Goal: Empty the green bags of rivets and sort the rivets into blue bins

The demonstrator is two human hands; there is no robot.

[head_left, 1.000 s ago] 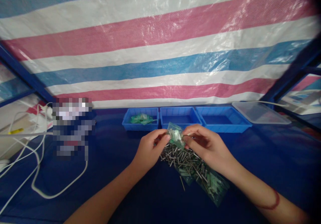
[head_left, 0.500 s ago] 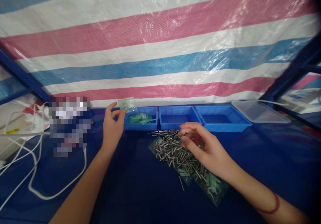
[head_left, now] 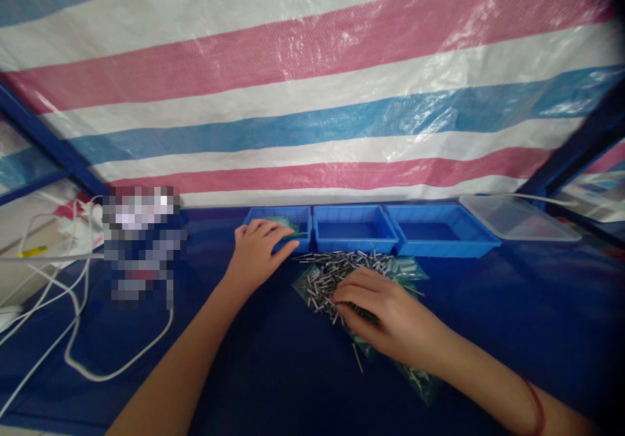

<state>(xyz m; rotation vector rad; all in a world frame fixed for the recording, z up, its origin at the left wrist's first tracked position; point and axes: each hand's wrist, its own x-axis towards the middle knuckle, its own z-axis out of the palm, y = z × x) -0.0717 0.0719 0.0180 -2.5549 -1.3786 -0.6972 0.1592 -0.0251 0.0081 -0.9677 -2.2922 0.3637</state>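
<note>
My left hand reaches over the front wall of the left blue bin, its fingers stretched out and the thumb apart. Small green-tinted plastic bags lie in that bin, partly hidden behind the fingers. A heap of thin metal pins is spread on the table over clear green-tinted plastic bags. Into this heap dips my right hand, with fingers curled and thumb close to the fingertips. What is between those fingertips is hidden among the pins.
A middle blue bin and a right blue bin stand in the same row. Beside them lies a clear plastic lid. White cables run over the left of the table. A striped sheet hangs behind.
My left hand has moved right and down to the left bin and no longer pinches the small clear bag. My right hand has lowered into the pins.
</note>
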